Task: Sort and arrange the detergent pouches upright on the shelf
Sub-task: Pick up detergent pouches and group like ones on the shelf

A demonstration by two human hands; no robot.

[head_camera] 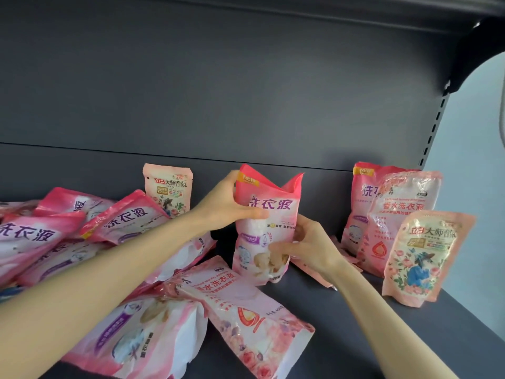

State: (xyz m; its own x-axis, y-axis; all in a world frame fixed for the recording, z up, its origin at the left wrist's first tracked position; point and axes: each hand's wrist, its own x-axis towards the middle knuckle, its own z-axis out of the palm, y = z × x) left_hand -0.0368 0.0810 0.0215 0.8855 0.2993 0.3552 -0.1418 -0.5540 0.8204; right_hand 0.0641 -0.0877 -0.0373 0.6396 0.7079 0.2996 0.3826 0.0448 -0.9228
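My left hand (229, 203) grips the top of a pink glossy plastic detergent pouch (269, 222), right hand (303, 247) pinches its lower side. It's upright mid dark grey metal shelf (306, 299). Approx 3 standing pouches (404, 228) at 3 o'clock; flat pile (82, 242) at 8 o'clock, so most work's left.

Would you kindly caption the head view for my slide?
Left hand and right hand hold a pink plastic detergent pouch upright on the dark grey metal shelf beside toppled pouches.

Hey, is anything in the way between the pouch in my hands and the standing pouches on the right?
Yes: a flat pouch lies on the shelf in that gap, partly behind your right hand, between the held pouch and the standing pouches.
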